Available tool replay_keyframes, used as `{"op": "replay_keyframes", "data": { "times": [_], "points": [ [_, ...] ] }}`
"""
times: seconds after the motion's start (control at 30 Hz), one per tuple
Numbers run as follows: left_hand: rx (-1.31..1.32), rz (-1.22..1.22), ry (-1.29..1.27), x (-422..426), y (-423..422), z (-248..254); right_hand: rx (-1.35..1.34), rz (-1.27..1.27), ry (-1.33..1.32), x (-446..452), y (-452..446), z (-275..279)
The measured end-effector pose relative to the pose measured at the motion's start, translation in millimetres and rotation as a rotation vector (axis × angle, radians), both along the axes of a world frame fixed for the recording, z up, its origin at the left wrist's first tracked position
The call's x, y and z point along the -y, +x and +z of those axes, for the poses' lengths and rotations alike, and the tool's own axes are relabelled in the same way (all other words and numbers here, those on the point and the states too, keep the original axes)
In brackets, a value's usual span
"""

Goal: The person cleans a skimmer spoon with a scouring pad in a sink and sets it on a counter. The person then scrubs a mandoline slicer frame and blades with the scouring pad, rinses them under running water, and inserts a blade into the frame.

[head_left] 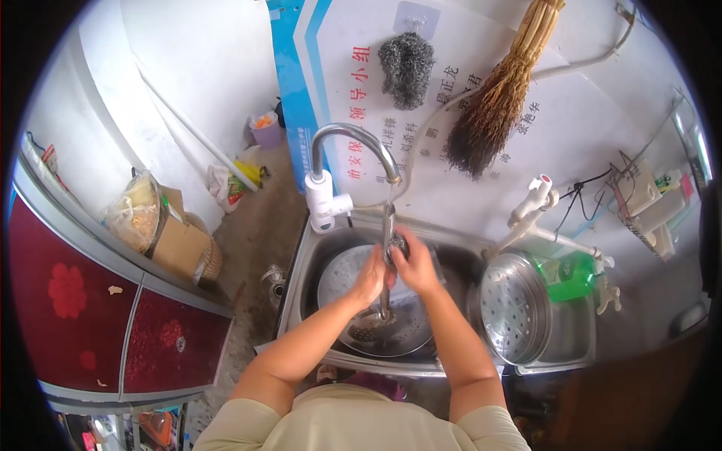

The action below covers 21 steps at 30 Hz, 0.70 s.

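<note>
Under the tap (353, 129), my left hand (368, 279) is closed around the handle of a metal skimmer (385, 304). The skimmer stands nearly upright, its head with holes low in the sink (301, 301). My right hand (415, 264) presses a dark steel wool scrubber (396, 246) against the handle, close beside my left fingers. Below both hands lies a large round metal pan or lid (335, 278) in the basin, partly hidden by my forearms. Thin water seems to fall from the spout onto the handle.
Right of the basin stands a steamer pot with a perforated base (515, 308), beside a green detergent bottle (568, 276). A white valve pipe (532, 203) rises behind. A straw brush (496, 113) and steel wool (407, 71) hang above. A red-topped table (75, 293) is left.
</note>
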<state>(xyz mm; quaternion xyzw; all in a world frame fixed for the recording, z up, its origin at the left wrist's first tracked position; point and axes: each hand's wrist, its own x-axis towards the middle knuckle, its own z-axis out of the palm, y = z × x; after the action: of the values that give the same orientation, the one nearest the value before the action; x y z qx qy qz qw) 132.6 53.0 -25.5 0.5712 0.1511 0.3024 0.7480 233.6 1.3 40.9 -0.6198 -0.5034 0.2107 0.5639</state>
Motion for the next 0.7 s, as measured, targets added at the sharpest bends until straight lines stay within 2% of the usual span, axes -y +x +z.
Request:
{"op": "replay_keyframes", "data": {
  "times": [0.23,0.27,0.33,0.37,0.4,0.47,0.57,0.7],
  "points": [
    [0.051,-0.017,0.008,-6.9,2.0,-9.6,0.213,-0.136,0.009,-13.3,3.6,-5.3],
    [-0.008,-0.004,0.05,-3.7,1.1,-8.9,0.265,-0.162,0.032,-16.7,5.2,-5.8],
    [-0.124,0.025,0.133,7.9,-0.7,2.5,0.126,-0.26,0.164,-30.3,17.2,1.1],
    [-0.095,-0.006,0.051,14.4,4.5,-6.5,0.055,-0.306,0.23,-37.4,23.1,4.9],
    [-0.089,-0.017,0.054,12.1,4.8,-11.7,-0.12,-0.192,0.132,-32.7,22.2,28.4],
    [-0.068,-0.044,0.065,5.5,6.2,-16.4,-0.049,-0.073,0.056,-30.9,33.2,25.2],
    [0.02,-0.09,0.003,1.3,3.4,-9.9,-0.291,0.098,0.171,-19.6,27.4,7.5],
    [0.008,-0.044,0.017,1.7,-0.2,4.3,-0.123,0.103,0.093,2.0,9.5,-17.6]
  ]
}}
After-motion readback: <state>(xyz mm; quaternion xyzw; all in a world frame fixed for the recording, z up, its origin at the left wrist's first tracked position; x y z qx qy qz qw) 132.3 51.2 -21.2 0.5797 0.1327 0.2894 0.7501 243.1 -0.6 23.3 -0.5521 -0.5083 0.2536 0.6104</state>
